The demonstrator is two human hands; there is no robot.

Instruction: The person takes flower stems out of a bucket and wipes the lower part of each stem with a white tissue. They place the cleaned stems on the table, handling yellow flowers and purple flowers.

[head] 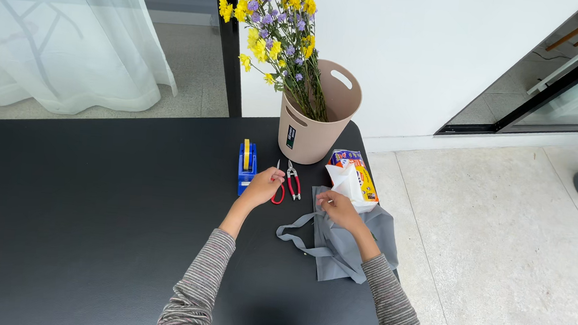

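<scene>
Red-handled shears (289, 182) lie on the black tabletop (88, 222), and the left hand (264, 185) is right on them, fingers curled over the near handle loop. Just to the right, the grey cloth bag (344, 247) spreads flat with its straps trailing left; the right hand (338, 209) rests on its upper edge, fingers pinched at the fabric. A colourful tissue pack (356, 177) sits touching the bag's top. Left of the shears stands a blue tape dispenser (247, 167); behind, a beige bucket (316, 126) holds yellow and purple flowers (277, 22).
</scene>
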